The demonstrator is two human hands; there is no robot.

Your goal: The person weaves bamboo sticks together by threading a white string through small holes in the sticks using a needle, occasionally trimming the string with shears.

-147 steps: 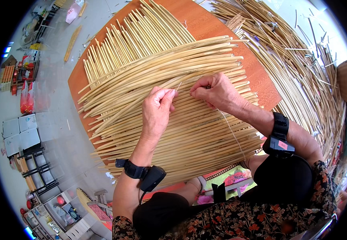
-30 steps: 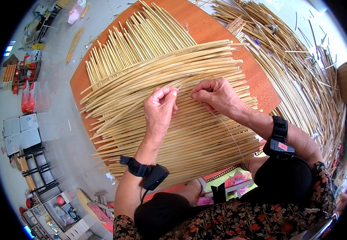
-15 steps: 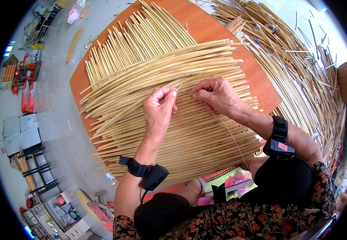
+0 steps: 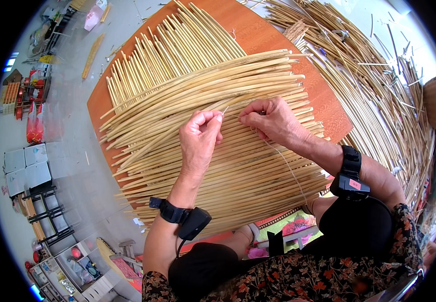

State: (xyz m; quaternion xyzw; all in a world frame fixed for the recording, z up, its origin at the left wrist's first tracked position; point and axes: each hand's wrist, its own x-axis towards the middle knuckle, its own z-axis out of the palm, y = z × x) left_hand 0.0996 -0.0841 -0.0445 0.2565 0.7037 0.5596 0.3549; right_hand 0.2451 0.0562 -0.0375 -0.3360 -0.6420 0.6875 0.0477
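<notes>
My left hand is closed in a pinch over the pale stalks, and a thin, light needle sticks up from its fingertips. Just to the right, my right hand pinches a thin thread. A short stretch of thread shows between the two hands. From below the right hand the thread trails down across the stalks toward my lap. The stalks lie side by side in a broad layer, with a looser bundle on top beyond my hands.
Under the stalks is a reddish-brown wooden board. More pale stalks lie at its far end in another direction. A large heap of loose stalks covers the floor at right. Shelving and white boxes stand at left.
</notes>
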